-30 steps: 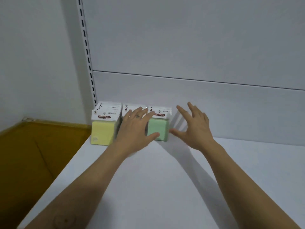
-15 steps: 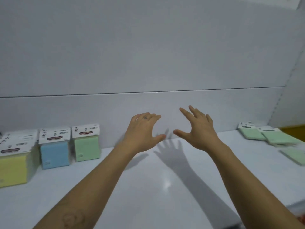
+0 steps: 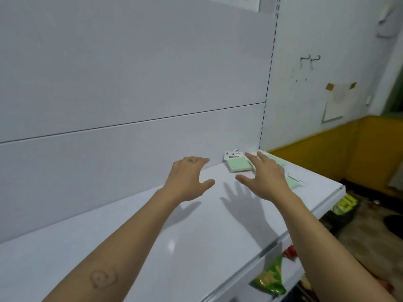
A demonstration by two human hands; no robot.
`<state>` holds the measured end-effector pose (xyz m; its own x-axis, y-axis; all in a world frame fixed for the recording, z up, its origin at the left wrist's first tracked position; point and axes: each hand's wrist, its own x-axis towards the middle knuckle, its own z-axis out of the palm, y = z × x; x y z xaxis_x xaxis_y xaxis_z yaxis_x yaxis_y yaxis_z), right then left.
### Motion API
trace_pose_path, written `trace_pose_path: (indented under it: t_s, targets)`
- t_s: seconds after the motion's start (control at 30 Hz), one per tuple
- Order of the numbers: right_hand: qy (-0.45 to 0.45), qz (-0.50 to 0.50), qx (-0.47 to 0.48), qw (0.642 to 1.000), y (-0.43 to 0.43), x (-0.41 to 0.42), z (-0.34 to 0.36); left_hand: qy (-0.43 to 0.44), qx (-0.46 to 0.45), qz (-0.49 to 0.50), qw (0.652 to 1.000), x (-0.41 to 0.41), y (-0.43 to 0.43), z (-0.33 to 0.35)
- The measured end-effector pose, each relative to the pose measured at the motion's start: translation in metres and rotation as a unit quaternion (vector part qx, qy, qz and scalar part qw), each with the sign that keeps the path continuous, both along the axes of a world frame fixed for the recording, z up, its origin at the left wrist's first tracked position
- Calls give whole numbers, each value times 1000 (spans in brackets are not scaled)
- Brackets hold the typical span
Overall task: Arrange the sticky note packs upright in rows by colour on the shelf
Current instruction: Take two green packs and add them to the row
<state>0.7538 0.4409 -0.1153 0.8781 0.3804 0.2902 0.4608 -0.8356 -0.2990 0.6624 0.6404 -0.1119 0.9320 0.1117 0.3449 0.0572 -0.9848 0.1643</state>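
Note:
A green sticky note pack (image 3: 236, 164) lies flat at the far right end of the white shelf (image 3: 135, 240), against the back panel. More green packs lie flat beside it, one (image 3: 275, 159) behind my right hand and one (image 3: 293, 182) nearer the shelf's front edge. My right hand (image 3: 265, 177) hovers just left of and above these packs, fingers spread, holding nothing. My left hand (image 3: 187, 179) floats over bare shelf a little further left, also spread and empty. The upright rows of packs are out of view.
The slotted upright (image 3: 269, 73) marks the shelf's right end. Beyond it are a white wall with a taped paper (image 3: 335, 101) and a yellow lower band (image 3: 340, 153). Snack bags (image 3: 271, 277) sit on a lower shelf under the front edge.
My view has swung right, away from the upright yellow, blue and green rows. Both empty hands have travelled right along the shelf, to the flat green packs.

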Motion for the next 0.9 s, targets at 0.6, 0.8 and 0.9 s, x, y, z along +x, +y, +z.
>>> trace_pose_path:
  t_s: [0.6,0.8,0.9]
  targets:
    - [70,-167,-78,980,-53,72,-87,102,-70,14,992,147,-88,-70]
    - [64,-165,-75,981,-51,78,-89,163,-39,32,985,184,-77,-78]
    - [48,-163,-69,983,-52,80,-90,171,-35,30,984,189,-75,-83]
